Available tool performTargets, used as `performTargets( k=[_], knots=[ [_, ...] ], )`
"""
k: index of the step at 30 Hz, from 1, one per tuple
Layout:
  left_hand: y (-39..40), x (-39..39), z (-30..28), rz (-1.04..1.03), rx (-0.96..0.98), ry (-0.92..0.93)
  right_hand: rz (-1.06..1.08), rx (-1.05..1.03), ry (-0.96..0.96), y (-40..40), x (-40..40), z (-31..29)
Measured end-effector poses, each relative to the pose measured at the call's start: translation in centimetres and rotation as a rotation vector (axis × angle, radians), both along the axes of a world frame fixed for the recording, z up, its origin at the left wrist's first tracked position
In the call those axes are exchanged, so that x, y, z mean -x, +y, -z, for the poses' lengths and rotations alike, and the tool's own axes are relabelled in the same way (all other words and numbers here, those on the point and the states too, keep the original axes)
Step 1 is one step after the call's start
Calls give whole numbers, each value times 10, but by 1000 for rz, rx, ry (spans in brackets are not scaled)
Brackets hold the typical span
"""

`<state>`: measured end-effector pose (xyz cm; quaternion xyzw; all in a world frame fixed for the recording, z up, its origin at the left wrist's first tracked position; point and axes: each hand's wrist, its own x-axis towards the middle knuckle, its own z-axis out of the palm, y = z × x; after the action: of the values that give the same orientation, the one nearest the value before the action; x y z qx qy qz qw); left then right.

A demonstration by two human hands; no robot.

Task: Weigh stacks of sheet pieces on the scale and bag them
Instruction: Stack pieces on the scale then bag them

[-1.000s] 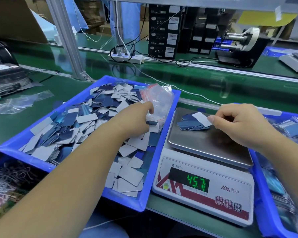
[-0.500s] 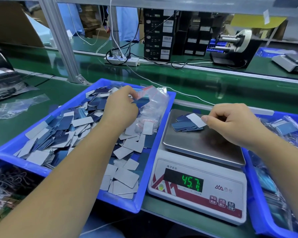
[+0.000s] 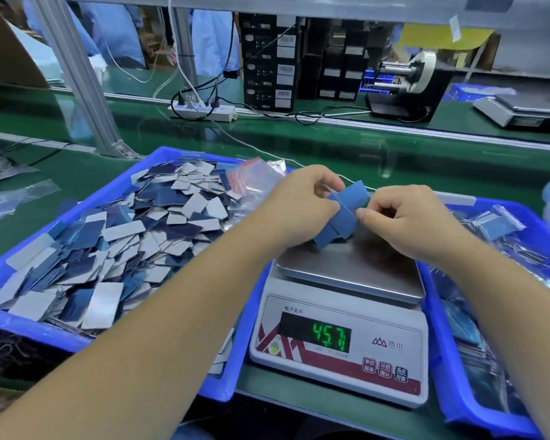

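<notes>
A white digital scale [image 3: 340, 315] with a steel pan stands between two blue trays; its green display reads 45.7. Just above the pan's far edge, a fanned stack of blue sheet pieces [image 3: 343, 214] is held by both hands. My left hand [image 3: 299, 204] grips it from the left, and my right hand [image 3: 407, 214] pinches its right side. The left blue tray [image 3: 115, 188] is heaped with loose blue and grey sheet pieces. Clear zip bags with red strips [image 3: 251, 179] lie at that tray's far right corner.
A right blue tray [image 3: 458, 376] holds filled clear bags. Behind run a green conveyor, a power strip [image 3: 204, 111] with cables, black boxes, a tape dispenser [image 3: 407, 87] and a second scale [image 3: 521, 112]. An aluminium post [image 3: 77, 74] rises at the left.
My left hand left the tray's bag corner and came over to the scale. Both hands now hold the blue pieces, lifted and fanned above the pan. The display is unchanged.
</notes>
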<state>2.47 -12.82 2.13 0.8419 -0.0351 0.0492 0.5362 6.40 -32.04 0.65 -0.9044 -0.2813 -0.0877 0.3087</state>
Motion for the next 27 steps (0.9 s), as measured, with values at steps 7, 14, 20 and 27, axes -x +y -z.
performTargets(
  k=[7, 14, 20, 27],
  knots=[
    [2, 0, 16, 15, -323, -86, 67, 8, -38, -5, -3, -9],
    [8, -2, 22, 28, -393, -130, 71, 17, -10, -3, -3, -5],
    [33, -4, 9, -92, -223, -58, 50, 16, 12, -4, -1, -5],
    [84, 6, 5, -34, -746, 326, 36, 35, 42, -1, 2, -6]
  ],
)
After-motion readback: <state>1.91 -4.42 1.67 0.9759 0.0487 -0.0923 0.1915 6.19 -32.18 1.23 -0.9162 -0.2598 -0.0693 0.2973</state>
